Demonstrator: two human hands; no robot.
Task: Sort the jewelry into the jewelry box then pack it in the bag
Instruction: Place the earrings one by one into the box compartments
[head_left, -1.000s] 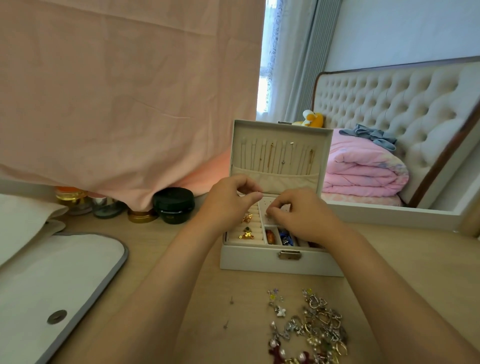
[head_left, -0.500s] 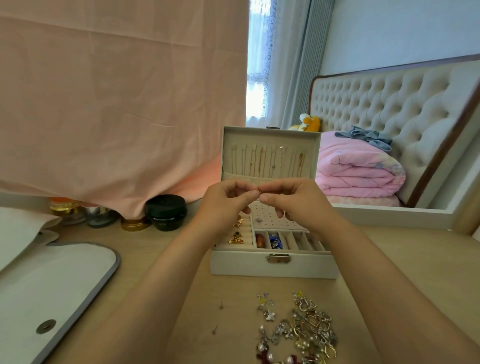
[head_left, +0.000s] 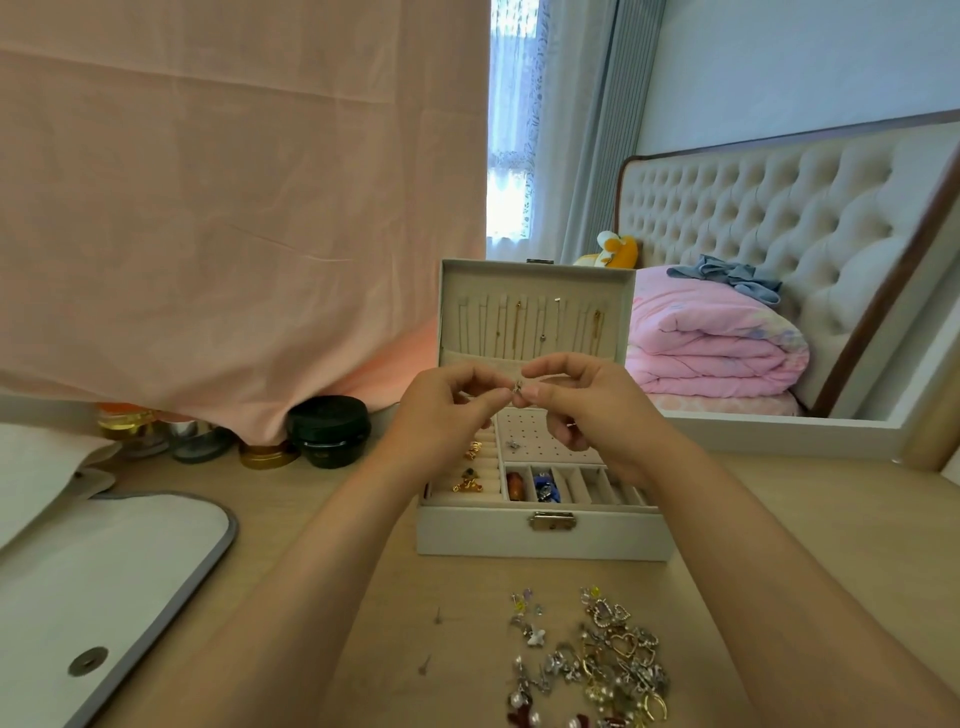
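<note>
Both hands are raised together, fingertips meeting: the left hand (head_left: 447, 413) and the right hand (head_left: 589, 410) each pinch a small silver earring (head_left: 518, 387) between thumb and forefinger, the other fingers loosely curled. Just below and beyond the hands stands the open jewelry box (head_left: 540, 538) on the wooden table (head_left: 311, 519), its metal clasp (head_left: 551, 521) facing the person. The upright lid (head_left: 535, 280) rises behind the fingertips, with thin necklaces (head_left: 519, 327) hanging inside it. Under the right hand's fingers is a perforated earring panel (head_left: 540, 431) holding one silver stud (head_left: 513, 445). Under the left wrist, gold pieces (head_left: 469, 480) sit in the ring rolls. Below the right hand, the narrow compartments hold an orange bead (head_left: 514, 483) and a blue piece (head_left: 545, 487). Nearer the person, between the forearms, lies a loose pile of jewelry (head_left: 597, 660), with two small pins (head_left: 438, 616) beside the left forearm. Well to the left of the left arm lies the white bag (head_left: 104, 587) with grey trim and a snap button (head_left: 88, 661). Beyond the bag, left of the left hand, a black jar (head_left: 329, 431) and a gold-lidded jar (head_left: 267, 457) stand beneath a hanging pink cloth (head_left: 234, 208). Beyond the right hand is a folded pink quilt (head_left: 711, 343).
</note>
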